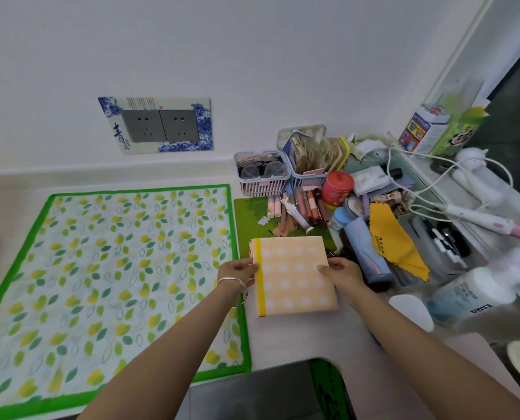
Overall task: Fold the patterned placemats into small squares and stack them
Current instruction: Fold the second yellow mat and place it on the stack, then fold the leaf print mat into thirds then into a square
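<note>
Bright, even, soft light — faint shadows; wide-angle bending at edges, right side blurred.

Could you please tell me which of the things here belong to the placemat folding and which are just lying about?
For the job: folded orange checked placemat, held by left hand and right hand; leaf-patterned placemat, lying flat.
Lying about: pink basket, red tin, yellow cloth, white bottle.

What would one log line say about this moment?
phase: folding | orange mat: folded square | left hand: grips its left edge | right hand: grips its right edge | leaf mat: spread flat, unfolded
</note>
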`<state>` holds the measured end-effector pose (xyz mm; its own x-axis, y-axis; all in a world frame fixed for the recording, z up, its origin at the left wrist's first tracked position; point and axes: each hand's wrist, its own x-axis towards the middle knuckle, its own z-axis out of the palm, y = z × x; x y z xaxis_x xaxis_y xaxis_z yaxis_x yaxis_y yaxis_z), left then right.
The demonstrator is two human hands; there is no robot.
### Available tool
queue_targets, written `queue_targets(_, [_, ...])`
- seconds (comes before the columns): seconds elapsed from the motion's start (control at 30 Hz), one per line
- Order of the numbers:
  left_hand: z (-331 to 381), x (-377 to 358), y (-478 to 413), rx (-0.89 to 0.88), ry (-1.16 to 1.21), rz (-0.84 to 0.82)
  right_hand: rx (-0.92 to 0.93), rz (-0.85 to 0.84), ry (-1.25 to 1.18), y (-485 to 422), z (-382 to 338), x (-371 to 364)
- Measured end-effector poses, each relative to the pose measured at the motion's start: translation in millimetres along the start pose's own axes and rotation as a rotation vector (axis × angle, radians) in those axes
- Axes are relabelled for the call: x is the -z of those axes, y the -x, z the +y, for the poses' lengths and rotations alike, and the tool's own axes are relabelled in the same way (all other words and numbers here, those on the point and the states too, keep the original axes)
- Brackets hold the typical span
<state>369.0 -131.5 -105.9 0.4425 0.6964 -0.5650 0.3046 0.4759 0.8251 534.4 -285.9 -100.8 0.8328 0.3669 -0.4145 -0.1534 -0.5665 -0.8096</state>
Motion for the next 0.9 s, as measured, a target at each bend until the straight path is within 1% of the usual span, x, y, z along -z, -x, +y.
queue_targets(0.2, [-3, 8, -2, -0.076, -0.042, -0.017, 0.072, 0.06, 0.106, 0, -2, -2])
queue_targets(0.33, [-3, 32, -3, -0.143, -0.086, -0.036, 0.263, 0.118, 0.195, 15, -16, -11])
queue_targets(0.43, [-1, 65, 2, -0.225, -0.125, -0.069, 0.409, 0.085, 0.214, 40, -34, -32])
queue_targets(0.53, [-1, 110, 9, -0.282, -0.206, -0.069, 0.516, -0.007, 0.174, 72, -49, -68])
queue_targets(0.6, [-5, 149, 16, -0.33, -0.345, -0.065, 0.546, -0.099, 0.167, 96, -52, -98])
queue_targets(0.73, [-24, 240, 32, -0.431, -0.629, -0.046, 0.5, -0.318, 0.22, 145, -36, -166])
queue_targets(0.8, [-39, 284, 39, -0.481, -0.752, -0.023, 0.454, -0.41, 0.198, 168, -21, -200])
queue_targets(0.9, [-61, 335, 50, -0.497, -0.958, -0.027, 0.378, -0.524, 0.189, 199, -1, -243])
